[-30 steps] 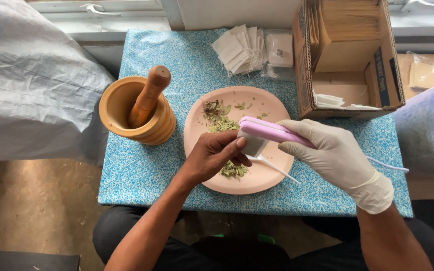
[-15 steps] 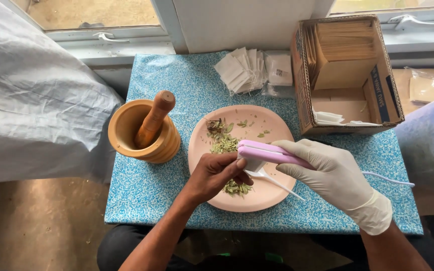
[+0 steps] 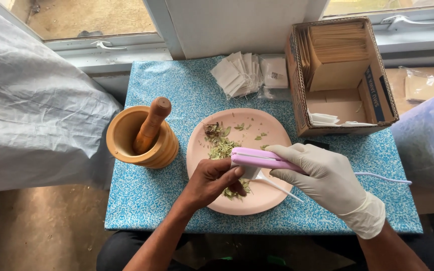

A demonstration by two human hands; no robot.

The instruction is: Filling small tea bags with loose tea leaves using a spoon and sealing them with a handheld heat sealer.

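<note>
**Sealing a small bag over the plate, loose herb left to pack**

Right hand, gloved, has its grip clamped round a pink handheld sealer with a thin cord trailing right. Left hand, bare, has its grip pinched together on a small white bag, held at the sealer's end above the pink plate; whether the sealer's jaws are shut on it, can't tell.

Judged mid-way: dried green herb lies loose on the plate, so more looks left to bag. Stack of empty white bags sits at the back of the blue desk. Cardboard box at right holds brown envelopes and a few white bags. Wooden mortar with pestle stands left of the plate, untouched.
</note>
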